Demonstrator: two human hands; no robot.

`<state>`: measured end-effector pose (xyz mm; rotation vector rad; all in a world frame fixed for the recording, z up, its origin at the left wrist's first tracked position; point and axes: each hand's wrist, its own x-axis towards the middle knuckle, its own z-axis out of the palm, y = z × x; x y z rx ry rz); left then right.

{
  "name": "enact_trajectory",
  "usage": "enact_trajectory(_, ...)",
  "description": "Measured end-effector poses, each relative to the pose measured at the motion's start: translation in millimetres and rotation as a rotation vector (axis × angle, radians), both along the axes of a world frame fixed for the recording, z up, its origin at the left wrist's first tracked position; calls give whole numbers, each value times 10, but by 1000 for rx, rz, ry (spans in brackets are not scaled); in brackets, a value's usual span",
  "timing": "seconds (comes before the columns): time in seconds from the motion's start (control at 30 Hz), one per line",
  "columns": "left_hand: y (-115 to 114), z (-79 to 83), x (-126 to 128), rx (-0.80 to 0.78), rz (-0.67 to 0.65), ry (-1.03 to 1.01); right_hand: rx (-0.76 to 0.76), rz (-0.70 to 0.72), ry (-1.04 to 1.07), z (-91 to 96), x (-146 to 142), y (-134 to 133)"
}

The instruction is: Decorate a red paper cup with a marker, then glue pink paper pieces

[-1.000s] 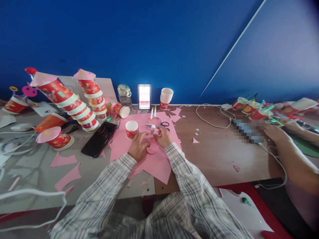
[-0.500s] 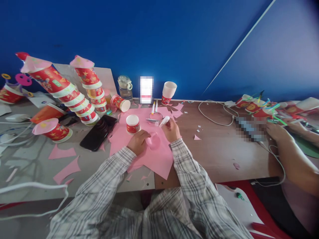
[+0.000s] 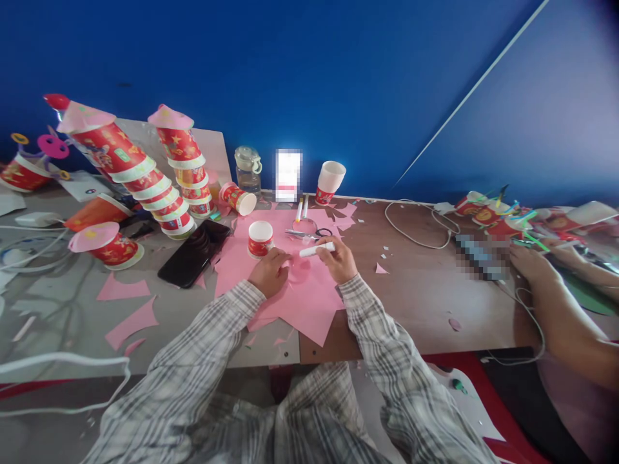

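My right hand (image 3: 339, 260) pinches a white pen-shaped tube (image 3: 315, 250), held level with its end pointing left. My left hand (image 3: 271, 272) is closed on the edge of a small curved piece of pink paper (image 3: 300, 270), just below the tube. Whether tube and paper touch I cannot tell. Both hands are over a large pink sheet (image 3: 309, 309). A red-and-white paper cup (image 3: 260, 240) stands beyond my left hand. Behind the tube lie scissors (image 3: 323, 232), partly hidden, and two slim white-and-yellow pens (image 3: 302, 209).
Stacked-cup towers with pink paper tops (image 3: 167, 171) lean at left. A black phone (image 3: 193, 253), a tipped cup (image 3: 238, 198) and pink scraps (image 3: 133, 325) lie nearer. A glass jug (image 3: 248, 173) stands behind. At right are a cable (image 3: 420, 241) and another person's arm (image 3: 551, 290).
The white tube has turned from slanting to nearly level, its end now over the pink paper piece. My right hand has shifted slightly; the view has also shifted a little.
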<state>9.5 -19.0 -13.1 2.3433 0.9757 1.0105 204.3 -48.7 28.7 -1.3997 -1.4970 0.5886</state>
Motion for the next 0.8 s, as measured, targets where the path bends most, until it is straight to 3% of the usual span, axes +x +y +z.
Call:
enact_trajectory(0.13,-3,1,9,34,-8,-22,30,97,-129,-131,-160,-11)
enact_trajectory(0.27,-14,8,21,56,-2,11,106,89,-293,-212,-218,-30)
enact_trajectory(0.47,-18,4,14,63,-3,41,127,72,-287,-174,-178,-71)
enact_trajectory(0.8,-36,13,17,64,6,115,53,181,-382,-153,-272,-116)
